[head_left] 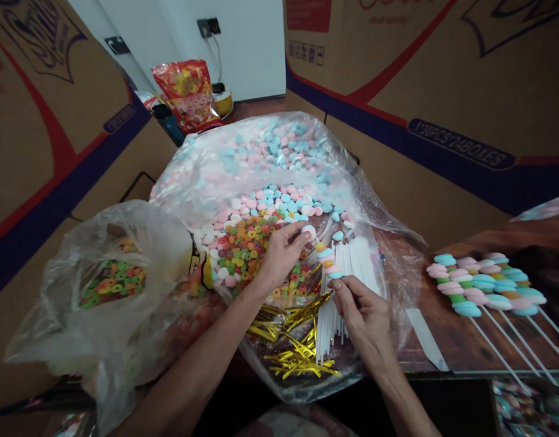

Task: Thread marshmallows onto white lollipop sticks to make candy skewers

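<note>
My left hand [281, 252] pinches a pink and white marshmallow [309, 232] at the top end of a candy skewer [327, 261]. Lower down, my right hand [359, 306] is closed on the skewer, just under its blue marshmallow. Orange and yellow rings sit between the marshmallows on it. White sticks [349, 267] lie in a bundle behind and beside my right hand. Colorful gummy rings [245, 246] are heaped left of my left hand, with pink, blue and white marshmallows [283, 200] beyond. Gold twist ties [297, 358] lie nearer to me.
Several finished skewers [474, 282] lie on the wooden table [397, 267] at the right. A plastic bag of gummy rings [115, 282] stands at the left. Large cardboard boxes [425, 79] flank the table, and a red candy packet [188, 94] stands at the back.
</note>
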`<move>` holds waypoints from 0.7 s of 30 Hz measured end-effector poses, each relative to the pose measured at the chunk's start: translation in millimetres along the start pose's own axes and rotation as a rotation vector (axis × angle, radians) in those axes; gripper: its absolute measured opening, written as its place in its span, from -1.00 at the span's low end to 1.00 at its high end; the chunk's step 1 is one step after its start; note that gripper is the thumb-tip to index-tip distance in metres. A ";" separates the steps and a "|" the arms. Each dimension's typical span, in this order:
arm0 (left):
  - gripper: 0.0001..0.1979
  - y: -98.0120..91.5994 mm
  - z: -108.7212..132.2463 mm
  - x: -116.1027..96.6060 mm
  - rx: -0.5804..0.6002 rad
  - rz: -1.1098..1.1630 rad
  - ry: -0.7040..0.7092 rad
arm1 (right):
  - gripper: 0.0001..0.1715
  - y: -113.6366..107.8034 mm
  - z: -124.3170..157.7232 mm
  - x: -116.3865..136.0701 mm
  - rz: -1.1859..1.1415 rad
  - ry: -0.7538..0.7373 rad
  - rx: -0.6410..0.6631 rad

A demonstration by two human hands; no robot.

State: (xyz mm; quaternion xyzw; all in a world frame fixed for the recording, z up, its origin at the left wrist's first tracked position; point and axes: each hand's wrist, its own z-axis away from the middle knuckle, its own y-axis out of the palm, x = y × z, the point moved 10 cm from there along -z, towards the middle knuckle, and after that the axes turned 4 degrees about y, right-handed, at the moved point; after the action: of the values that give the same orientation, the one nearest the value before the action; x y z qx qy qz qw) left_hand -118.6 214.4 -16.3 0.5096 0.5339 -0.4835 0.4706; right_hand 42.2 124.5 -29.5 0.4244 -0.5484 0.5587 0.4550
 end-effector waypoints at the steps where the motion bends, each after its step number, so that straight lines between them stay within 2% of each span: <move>1: -0.74 -3.2 3.9 0.6 -0.014 0.008 0.003 | -0.58 3.7 1.3 1.0 -0.001 -0.005 0.020; 6: -0.68 -8.7 16.5 9.8 -0.078 0.127 -0.067 | -0.59 15.7 4.8 -1.7 -0.007 -0.001 0.065; 12: -0.69 -10.3 21.6 3.6 -0.089 0.131 -0.083 | -0.56 16.9 2.1 -2.3 -0.031 0.018 0.071; 17: -0.76 -16.7 22.2 -9.9 -0.096 -0.078 0.082 | -0.53 25.3 0.3 -12.7 -0.189 0.138 0.188; 21: -0.79 -13.0 26.3 -15.8 -0.086 -0.248 0.208 | -0.58 33.6 2.3 -22.0 -0.322 0.250 0.229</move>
State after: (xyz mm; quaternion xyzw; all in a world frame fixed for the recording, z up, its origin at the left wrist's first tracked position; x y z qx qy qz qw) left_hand -130.7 186.7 -2.4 0.4665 0.6587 -0.4591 0.3711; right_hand 14.3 121.8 -58.4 0.4830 -0.3459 0.5858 0.5514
